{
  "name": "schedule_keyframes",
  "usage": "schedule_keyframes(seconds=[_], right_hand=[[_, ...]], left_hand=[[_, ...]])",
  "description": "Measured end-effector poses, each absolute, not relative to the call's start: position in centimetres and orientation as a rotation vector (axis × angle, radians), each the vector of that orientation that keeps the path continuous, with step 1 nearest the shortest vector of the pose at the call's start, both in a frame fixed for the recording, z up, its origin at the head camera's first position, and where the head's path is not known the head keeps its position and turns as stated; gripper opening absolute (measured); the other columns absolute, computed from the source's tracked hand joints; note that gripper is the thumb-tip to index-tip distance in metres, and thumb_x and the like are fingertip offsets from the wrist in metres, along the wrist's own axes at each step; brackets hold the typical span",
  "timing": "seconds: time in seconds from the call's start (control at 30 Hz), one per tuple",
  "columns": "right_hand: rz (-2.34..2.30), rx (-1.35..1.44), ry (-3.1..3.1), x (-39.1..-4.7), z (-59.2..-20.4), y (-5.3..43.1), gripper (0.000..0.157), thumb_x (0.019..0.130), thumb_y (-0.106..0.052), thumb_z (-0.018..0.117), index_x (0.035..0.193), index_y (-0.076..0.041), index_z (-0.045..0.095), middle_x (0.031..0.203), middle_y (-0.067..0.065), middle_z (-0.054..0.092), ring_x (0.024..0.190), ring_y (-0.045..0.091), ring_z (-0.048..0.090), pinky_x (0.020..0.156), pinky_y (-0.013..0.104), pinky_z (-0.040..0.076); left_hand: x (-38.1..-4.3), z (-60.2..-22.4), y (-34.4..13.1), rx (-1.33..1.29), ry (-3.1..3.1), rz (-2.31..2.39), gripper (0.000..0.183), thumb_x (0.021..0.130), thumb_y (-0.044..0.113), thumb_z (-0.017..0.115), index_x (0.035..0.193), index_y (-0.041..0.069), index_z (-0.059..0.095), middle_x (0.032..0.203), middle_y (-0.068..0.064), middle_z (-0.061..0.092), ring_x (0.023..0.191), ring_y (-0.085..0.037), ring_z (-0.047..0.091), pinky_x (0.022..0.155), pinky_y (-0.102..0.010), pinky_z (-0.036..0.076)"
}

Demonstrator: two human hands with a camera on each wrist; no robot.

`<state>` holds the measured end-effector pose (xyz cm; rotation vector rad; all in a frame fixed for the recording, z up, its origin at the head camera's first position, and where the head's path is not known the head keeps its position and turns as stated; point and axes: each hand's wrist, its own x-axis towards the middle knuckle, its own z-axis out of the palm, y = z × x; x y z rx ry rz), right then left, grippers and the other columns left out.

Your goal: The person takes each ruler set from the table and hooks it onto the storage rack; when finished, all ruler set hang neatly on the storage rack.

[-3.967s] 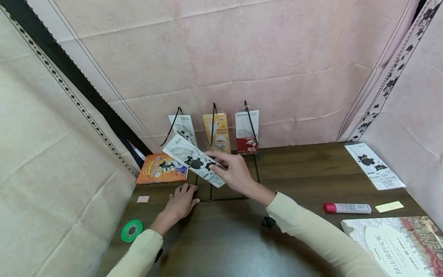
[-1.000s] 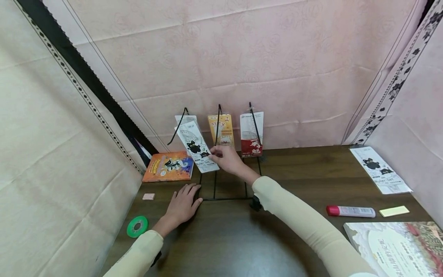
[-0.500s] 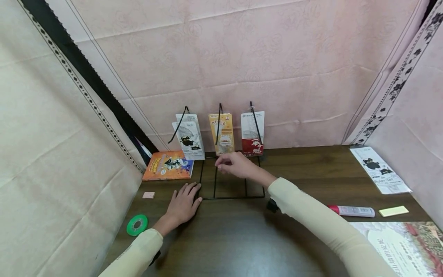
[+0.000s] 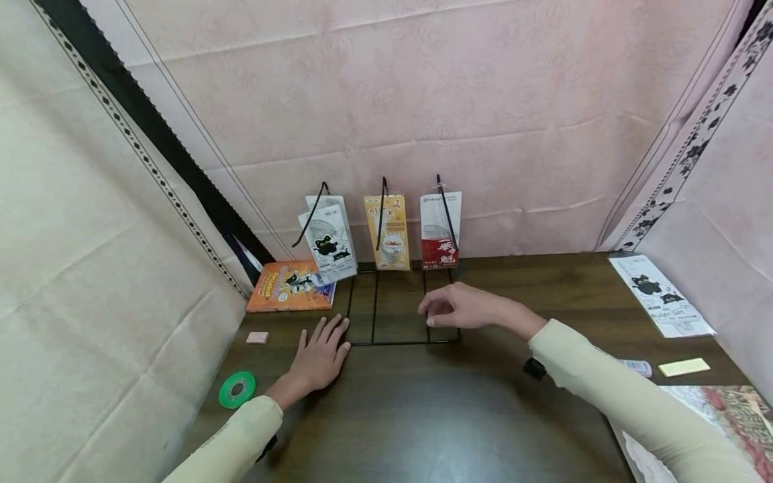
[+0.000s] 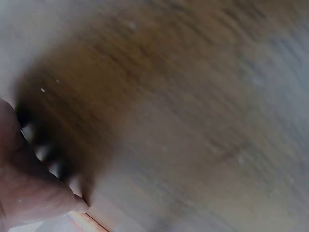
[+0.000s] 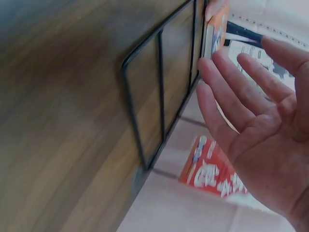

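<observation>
A black wire display rack [image 4: 398,343] stands against the back cloth. From its left hook hangs a white ruler set pack [image 4: 329,248] with black cat drawings, tilted, in front of a similar pack. The middle hook bears a yellow pack [image 4: 392,231]; on the right one is a white and red pack [image 4: 440,231]. My left hand [image 4: 317,360] lies flat on the table, fingertips at the base's left front corner. Over the base's right side hovers my right hand [image 4: 465,306], holding nothing; in the right wrist view its fingers are loosely extended.
An orange book [image 4: 280,288] lies left of the rack, near a pink eraser [image 4: 257,337] and a green tape roll [image 4: 226,394]. At right are another ruler set pack [image 4: 661,295], a glue stick [image 4: 637,367] and a book [image 4: 733,409] partly behind my sleeve, and a pale yellow strip [image 4: 684,367].
My right hand brought the ruler set pack to the left hook, let go of it and drew back to the right. The pack now hangs there. My left hand has stayed by the base.
</observation>
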<state>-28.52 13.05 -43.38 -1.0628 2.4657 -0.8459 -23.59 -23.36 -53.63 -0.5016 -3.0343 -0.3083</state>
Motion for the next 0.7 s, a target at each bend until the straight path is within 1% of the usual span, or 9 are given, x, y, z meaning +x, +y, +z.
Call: schedule_keyframes(seconds=[0.17,0.23,0.3,0.4,0.47,0.53,0.6,0.7], right_hand=[[-0.909,-0.986,2.481,-27.8,-42.6,16.4,0.030,0.091,-0.047,0.062,0.118,-0.034,0.061,0.104,-0.012,0.069,0.097,0.005,0.065,0.087,0.026,0.054],[-0.955,-0.960,2.492,-27.6,-42.3,17.8,0.032,0.091,-0.047,0.061,0.119,-0.032,0.061,0.107,-0.007,0.069,0.099,0.008,0.066,0.088,0.029,0.054],[-0.980,-0.931,2.524,-27.4,-42.0,19.3,0.032,0.091,-0.046,0.062,0.119,-0.031,0.062,0.109,-0.005,0.069,0.100,0.009,0.066,0.089,0.030,0.054],[-0.972,-0.893,2.613,-27.5,-41.9,21.8,0.032,0.091,-0.046,0.061,0.119,-0.030,0.062,0.112,-0.007,0.069,0.102,0.010,0.067,0.089,0.031,0.055],[-0.950,-0.841,2.689,-27.6,-42.0,23.7,0.033,0.091,-0.047,0.061,0.119,-0.030,0.062,0.113,-0.011,0.067,0.102,0.008,0.066,0.088,0.030,0.054],[-0.945,-0.782,2.736,-27.9,-42.2,25.6,0.033,0.092,-0.048,0.060,0.119,-0.030,0.062,0.112,-0.012,0.067,0.101,0.009,0.066,0.087,0.030,0.054],[-0.985,-0.719,2.735,-28.1,-42.4,27.4,0.032,0.093,-0.045,0.060,0.120,-0.028,0.062,0.111,-0.008,0.068,0.099,0.012,0.068,0.085,0.031,0.055],[-1.075,-0.660,2.687,-28.1,-42.6,29.6,0.031,0.095,-0.037,0.060,0.122,-0.022,0.060,0.111,0.002,0.070,0.094,0.014,0.070,0.082,0.033,0.057]], left_hand=[[-23.6,-53.3,-23.3,-0.479,-3.095,-0.317,0.054,0.104,0.041,0.034,0.154,0.025,0.023,0.163,0.000,0.018,0.150,-0.033,0.014,0.112,-0.071,0.010],[-23.6,-53.2,-23.3,-0.474,-3.115,-0.320,0.054,0.104,0.042,0.033,0.155,0.026,0.021,0.163,0.001,0.016,0.151,-0.033,0.012,0.112,-0.071,0.008],[-23.5,-53.1,-23.4,-0.473,-3.121,-0.325,0.055,0.104,0.042,0.032,0.155,0.026,0.021,0.163,0.001,0.015,0.151,-0.033,0.011,0.112,-0.070,0.008],[-23.5,-53.0,-23.4,-0.471,-3.130,-0.315,0.054,0.104,0.043,0.031,0.155,0.027,0.019,0.163,0.002,0.014,0.151,-0.032,0.010,0.113,-0.070,0.008],[-23.5,-52.9,-23.3,-0.468,-3.127,-0.317,0.055,0.104,0.044,0.031,0.155,0.028,0.020,0.163,0.002,0.014,0.151,-0.032,0.010,0.113,-0.070,0.009],[-23.5,-52.9,-23.3,-0.469,-3.124,-0.313,0.055,0.104,0.043,0.032,0.155,0.028,0.020,0.163,0.002,0.014,0.151,-0.032,0.011,0.113,-0.070,0.009],[-23.6,-53.1,-23.3,-0.475,-3.116,-0.319,0.055,0.104,0.043,0.033,0.155,0.028,0.020,0.163,0.002,0.015,0.151,-0.033,0.011,0.113,-0.070,0.009],[-23.6,-53.5,-23.5,-0.488,-3.107,-0.312,0.055,0.104,0.042,0.033,0.155,0.028,0.019,0.163,0.002,0.015,0.151,-0.034,0.011,0.112,-0.070,0.009]])
